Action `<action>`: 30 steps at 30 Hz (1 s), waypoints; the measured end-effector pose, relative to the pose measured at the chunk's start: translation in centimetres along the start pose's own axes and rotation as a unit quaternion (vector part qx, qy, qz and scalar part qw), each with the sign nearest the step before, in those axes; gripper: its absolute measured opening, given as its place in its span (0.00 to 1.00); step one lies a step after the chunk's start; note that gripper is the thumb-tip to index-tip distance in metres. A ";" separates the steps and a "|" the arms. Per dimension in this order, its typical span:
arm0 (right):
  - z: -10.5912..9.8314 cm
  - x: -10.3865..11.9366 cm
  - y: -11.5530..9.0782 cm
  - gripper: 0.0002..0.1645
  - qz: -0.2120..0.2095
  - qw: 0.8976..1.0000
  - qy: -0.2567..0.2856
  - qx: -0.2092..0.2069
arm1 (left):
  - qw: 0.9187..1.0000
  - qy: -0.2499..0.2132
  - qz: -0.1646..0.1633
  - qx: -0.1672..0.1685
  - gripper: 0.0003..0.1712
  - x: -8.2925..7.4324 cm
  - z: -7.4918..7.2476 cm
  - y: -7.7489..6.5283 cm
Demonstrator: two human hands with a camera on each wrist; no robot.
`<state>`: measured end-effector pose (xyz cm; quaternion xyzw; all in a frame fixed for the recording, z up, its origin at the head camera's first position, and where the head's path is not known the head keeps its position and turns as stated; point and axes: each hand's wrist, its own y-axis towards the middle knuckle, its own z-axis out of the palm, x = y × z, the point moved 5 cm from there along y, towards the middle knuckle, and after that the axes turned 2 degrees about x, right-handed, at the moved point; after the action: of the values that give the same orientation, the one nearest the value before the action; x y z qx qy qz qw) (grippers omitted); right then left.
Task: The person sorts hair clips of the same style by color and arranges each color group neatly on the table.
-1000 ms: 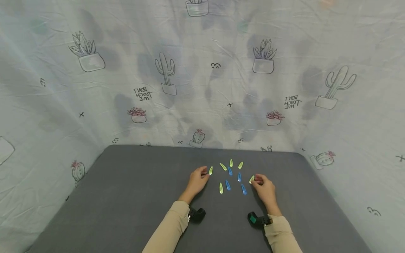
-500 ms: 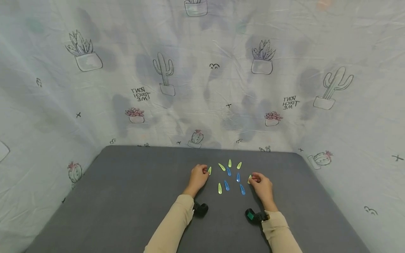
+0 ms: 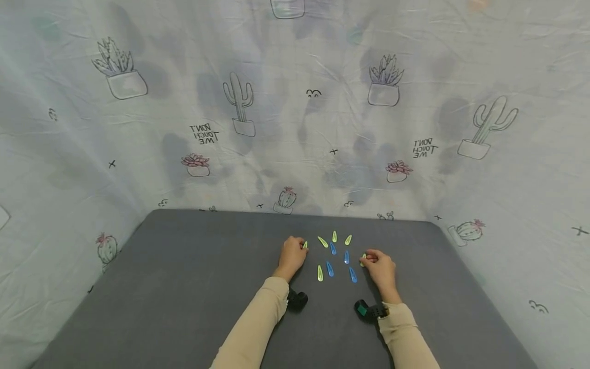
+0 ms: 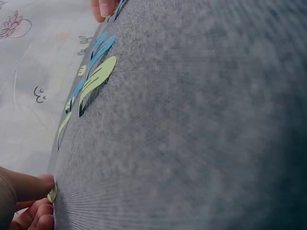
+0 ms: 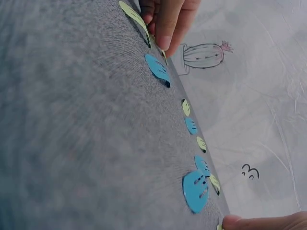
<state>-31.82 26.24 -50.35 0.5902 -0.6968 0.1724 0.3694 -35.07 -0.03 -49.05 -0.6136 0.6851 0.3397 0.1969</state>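
Several yellow-green and blue snap hair clips lie on the grey table. My left hand pinches a yellow-green hair clip at the left of the group; in the left wrist view its thumb and fingers partly cover that clip. At the right, my right hand holds another yellow-green hair clip between thumb and finger. Between the hands lie blue hair clips, one nearest my right hand. A yellow-green hair clip lies toward the front, and three more form a row behind.
The grey table stretches around the clips on every side. Behind it hangs a pale curtain printed with cacti and potted plants. Black wrist cameras sit on the left and right wrists.
My left wrist and forearm have shifted forward and right, and the fingers now cover more of their clip. My right hand, first at its clip's edge, now holds it slightly more upright.
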 end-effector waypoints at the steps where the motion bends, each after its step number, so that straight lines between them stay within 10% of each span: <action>1: 0.1 0.1 0.0 0.20 0.002 1.000 -0.003 0.002 | 1.000 0.003 -0.003 -0.002 0.10 0.0 0.0 0.0; 30: -0.3 0.8 -0.3 0.17 0.015 0.999 -0.025 0.036 | 0.993 -0.100 -0.048 -0.035 0.08 1.5 -0.7 -0.1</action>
<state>-31.45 25.80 -49.70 0.5969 -0.7078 0.1880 0.3276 -35.11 -1.59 -49.61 -0.6153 0.6197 0.4130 0.2585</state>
